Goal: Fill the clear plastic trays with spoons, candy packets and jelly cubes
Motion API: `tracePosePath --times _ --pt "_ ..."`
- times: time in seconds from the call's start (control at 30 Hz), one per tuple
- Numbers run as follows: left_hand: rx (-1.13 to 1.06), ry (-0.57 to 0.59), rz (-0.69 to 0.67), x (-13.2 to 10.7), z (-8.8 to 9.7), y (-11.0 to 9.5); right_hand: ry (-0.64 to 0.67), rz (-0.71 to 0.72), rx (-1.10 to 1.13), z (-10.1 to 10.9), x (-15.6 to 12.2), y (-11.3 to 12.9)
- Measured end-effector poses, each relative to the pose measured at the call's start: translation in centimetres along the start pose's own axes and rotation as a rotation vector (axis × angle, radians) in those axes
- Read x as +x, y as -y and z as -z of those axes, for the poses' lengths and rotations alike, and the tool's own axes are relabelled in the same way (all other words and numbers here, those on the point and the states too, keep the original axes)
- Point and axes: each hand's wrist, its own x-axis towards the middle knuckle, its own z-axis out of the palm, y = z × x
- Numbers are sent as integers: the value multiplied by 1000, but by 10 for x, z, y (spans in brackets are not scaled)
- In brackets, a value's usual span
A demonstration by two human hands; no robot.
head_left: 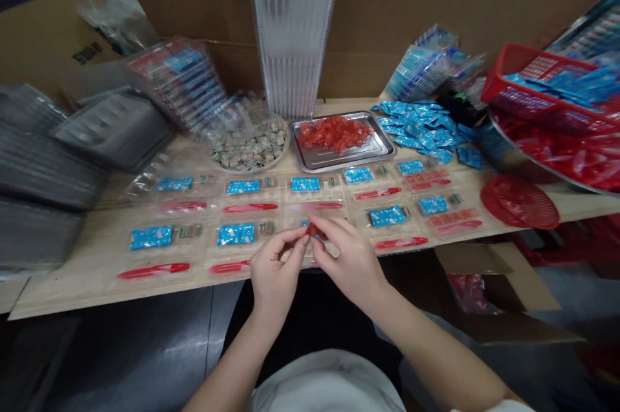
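Note:
My left hand (277, 263) and my right hand (349, 258) meet over the front edge of the table, fingertips pinched together on a small red translucent piece (312, 230). Its exact shape is mostly covered by my fingers. Beneath and around them, clear plastic trays lie in two rows, each with a blue packet (236, 234), a small striped block (266, 228) and a red knife-shaped plastic piece (228, 267). The two rightmost trays also hold a strip of red translucent pieces (454, 217). Behind the rows, a metal tray (346, 163) bears a heap of similar red pieces (334, 133).
A round dish (287, 141) of small striped blocks stands left of the metal tray. Blue packets (421, 126) are piled at right, near a red basket (498, 70) and metal bowl (508, 150). Stacked clear trays (295, 31) rise at the back; more stacks (39, 186) stand left.

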Motion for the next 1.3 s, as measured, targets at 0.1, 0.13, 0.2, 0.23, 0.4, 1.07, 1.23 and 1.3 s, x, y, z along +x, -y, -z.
tracePosePath --times 0.1,0.13,0.2,0.23,0.4,1.07,1.23,1.3 --pt "63 -22 -60 -5 -3 -1 -64 22 -87 -4 -10 1" --pt "13 -21 -21 -4 -4 -2 -71 -4 -60 -4 -12 0" --pt "-191 5 136 -2 -3 -4 -61 -71 42 -1 -15 0" --pt "-315 39 233 -1 -2 -5 -46 -92 98 2 -16 0" --pt "-617 364 591 -1 7 -8 162 6 218 20 -24 -2" --pt "709 252 -620 -3 20 39 345 204 -472 -7 57 -48" --pt "716 285 -634 -3 20 44 28 -148 -638 25 145 -105" --pt "729 287 -633 -2 20 43 9 -225 -755 29 178 -127"
